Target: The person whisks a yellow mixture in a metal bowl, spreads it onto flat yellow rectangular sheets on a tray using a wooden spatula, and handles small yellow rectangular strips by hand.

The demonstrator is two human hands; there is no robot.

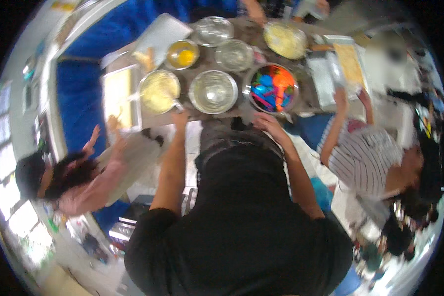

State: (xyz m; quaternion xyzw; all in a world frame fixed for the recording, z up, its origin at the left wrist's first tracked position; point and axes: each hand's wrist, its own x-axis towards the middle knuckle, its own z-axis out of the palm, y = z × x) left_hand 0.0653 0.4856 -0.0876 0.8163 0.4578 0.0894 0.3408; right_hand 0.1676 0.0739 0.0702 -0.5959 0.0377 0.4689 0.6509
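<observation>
My left hand (180, 118) grips the pale handle of a utensil (177, 106), whose other end goes into a metal bowl of pale yellow mixture (159, 90). Blur hides what kind of utensil it is. My right hand (268, 123) is at the table's near edge, fingers loosely extended and nothing visible in it. Just beyond it stands a bowl of brightly coloured utensils or pieces (272, 88), orange, blue and pink. Between my hands, further in, is a shiny metal bowl (213, 92) with a little pale residue or glare at its bottom.
Behind stand a bowl with yellow-orange contents (184, 55), two more bowls (234, 55) (214, 31) and another bowl of yellow mixture (285, 39). Trays with pale sheets (119, 98) (349, 63) flank the table. People work at left, right and across.
</observation>
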